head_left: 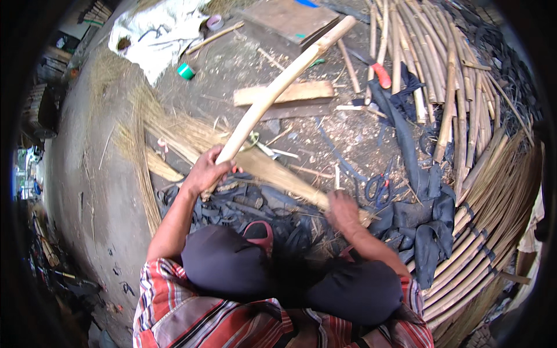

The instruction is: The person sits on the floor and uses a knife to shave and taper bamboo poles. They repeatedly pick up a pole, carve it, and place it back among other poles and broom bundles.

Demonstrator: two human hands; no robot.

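Observation:
My left hand (pixel 209 171) is closed around the lower part of a pale wooden pole (pixel 278 90), which slants up and away to the right. In my right hand (pixel 344 211) is the narrow end of a bundle of dry broom straw (pixel 272 174). The straw fans out toward the left, passing just beyond my left hand, slightly blurred. Black rubber strips (pixel 249 209) lie in a heap below both hands, before my knees. Scissors (pixel 380 188) with dark blue and red handles rest on the ground to the right of my right hand.
A wooden block (pixel 284 93) and a flat board (pixel 284 20) lie ahead. Loose poles (pixel 423 52) and a red-handled blade (pixel 381 75) are at the far right, with bound brooms (pixel 464 267) nearer. More straw (pixel 139 145), a green tape roll (pixel 185 71) and a white sack (pixel 156 35) lie left.

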